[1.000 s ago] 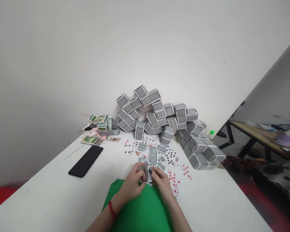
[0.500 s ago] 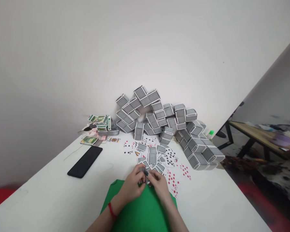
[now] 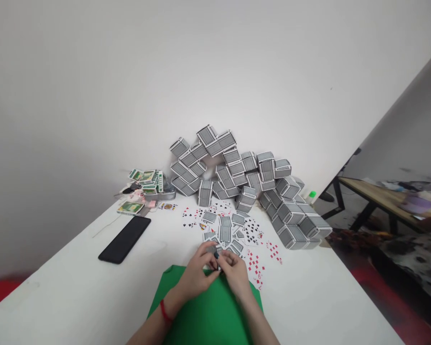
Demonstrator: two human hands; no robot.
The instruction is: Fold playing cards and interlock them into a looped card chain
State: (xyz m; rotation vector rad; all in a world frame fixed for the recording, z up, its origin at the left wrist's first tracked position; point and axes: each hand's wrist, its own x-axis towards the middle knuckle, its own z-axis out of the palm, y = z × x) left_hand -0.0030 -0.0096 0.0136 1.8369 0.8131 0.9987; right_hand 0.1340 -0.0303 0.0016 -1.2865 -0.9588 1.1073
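Fingers of the left hand and right hand pinch a grey-backed playing card between them, near green fabric. Beside them, diamond cards show red pips, corner indices too small to read surely. Folded-card blocks stand on the white worktop before a plain wall.

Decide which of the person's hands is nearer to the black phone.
Left. The left hand is to the right of the black phone; the right hand is farther right, beyond the left one.
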